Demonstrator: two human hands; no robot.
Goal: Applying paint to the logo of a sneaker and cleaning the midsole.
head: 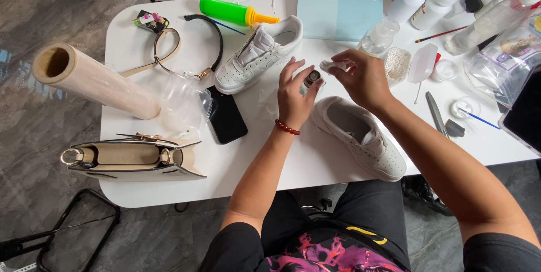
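Note:
My left hand (294, 95) grips a small glass bottle (310, 80) with its mouth facing up, above the white table (265, 154). My right hand (363, 77) pinches a small white pad (333, 66) right next to the bottle's mouth. Below my hands lies one white sneaker (360, 137) on its side, opening up. A second white sneaker (258, 53) lies beyond my left hand.
A black phone (226, 115), a beige handbag (132, 156), a roll of clear film (93, 80), a green pump (234, 11), a blue booklet (338, 7), white bottles (428, 1), plastic bags and small tools crowd the table.

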